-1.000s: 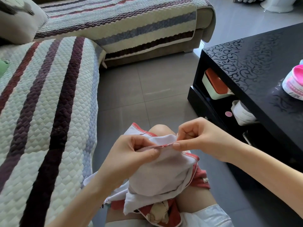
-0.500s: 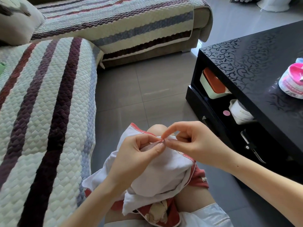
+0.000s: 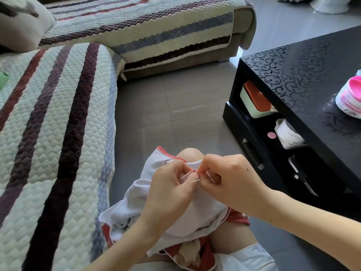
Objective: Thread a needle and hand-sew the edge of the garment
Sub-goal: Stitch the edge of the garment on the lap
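Right hand (image 3: 232,182) lowered, pinching needle (image 3: 195,180); white garment (image 3: 201,218) red-edged.

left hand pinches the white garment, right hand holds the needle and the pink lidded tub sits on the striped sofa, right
Wrong place: the head view shows the pink lidded tub on the black table. The left hand does pinch the white garment and the right hand holds the needle.

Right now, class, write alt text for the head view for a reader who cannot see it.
Two hands sew the red edge of a white garment on a lap: the left hand pinches it, the right hand pinches a needle. A striped sofa is on the left, a black table on the right.
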Demonstrator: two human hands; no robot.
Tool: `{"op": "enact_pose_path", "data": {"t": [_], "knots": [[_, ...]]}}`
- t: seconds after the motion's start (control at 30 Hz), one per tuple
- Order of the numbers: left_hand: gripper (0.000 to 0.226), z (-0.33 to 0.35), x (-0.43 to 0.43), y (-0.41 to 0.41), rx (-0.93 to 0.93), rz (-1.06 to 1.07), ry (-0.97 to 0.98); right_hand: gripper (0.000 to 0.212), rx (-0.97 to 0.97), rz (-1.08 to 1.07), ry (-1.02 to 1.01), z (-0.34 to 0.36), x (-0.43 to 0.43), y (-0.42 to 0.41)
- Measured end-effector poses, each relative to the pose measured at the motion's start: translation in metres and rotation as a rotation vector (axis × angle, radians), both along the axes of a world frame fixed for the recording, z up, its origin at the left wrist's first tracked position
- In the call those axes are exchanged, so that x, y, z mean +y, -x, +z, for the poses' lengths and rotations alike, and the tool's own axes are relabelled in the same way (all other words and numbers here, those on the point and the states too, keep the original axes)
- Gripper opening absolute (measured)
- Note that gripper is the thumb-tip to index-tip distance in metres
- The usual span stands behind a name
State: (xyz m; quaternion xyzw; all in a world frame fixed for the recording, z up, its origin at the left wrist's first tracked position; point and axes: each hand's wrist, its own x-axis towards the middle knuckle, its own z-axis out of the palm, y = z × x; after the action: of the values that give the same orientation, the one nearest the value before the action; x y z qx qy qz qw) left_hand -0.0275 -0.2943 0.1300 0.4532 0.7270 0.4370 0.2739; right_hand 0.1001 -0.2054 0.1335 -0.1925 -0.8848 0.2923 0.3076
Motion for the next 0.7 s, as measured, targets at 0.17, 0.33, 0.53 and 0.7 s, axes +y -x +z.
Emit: {"op": "enact_pose_path", "data": {"t": [0.17,0.33,0.53,0.7], "knots": [[0.022,-0.003,-0.003,0.009,-0.094,-0.032,0.041,0.011,0.032,0.003,0.185,0.003,0.004,-0.006],[0.01,-0.001,-0.001,0.011,-0.004,-0.054,-0.099,0.011,-0.09,0.269,0.398,0.016,0.009,-0.017],[0.005,0.002,-0.002,0.012,0.004,-0.126,-0.186,0.011,0.025,-0.008,0.388,0.009,0.015,-0.011],[0.015,0.0,0.0,0.012,0.057,-0.161,-0.212,0.011,0.025,0.004,0.404,0.003,0.013,-0.007]]}}
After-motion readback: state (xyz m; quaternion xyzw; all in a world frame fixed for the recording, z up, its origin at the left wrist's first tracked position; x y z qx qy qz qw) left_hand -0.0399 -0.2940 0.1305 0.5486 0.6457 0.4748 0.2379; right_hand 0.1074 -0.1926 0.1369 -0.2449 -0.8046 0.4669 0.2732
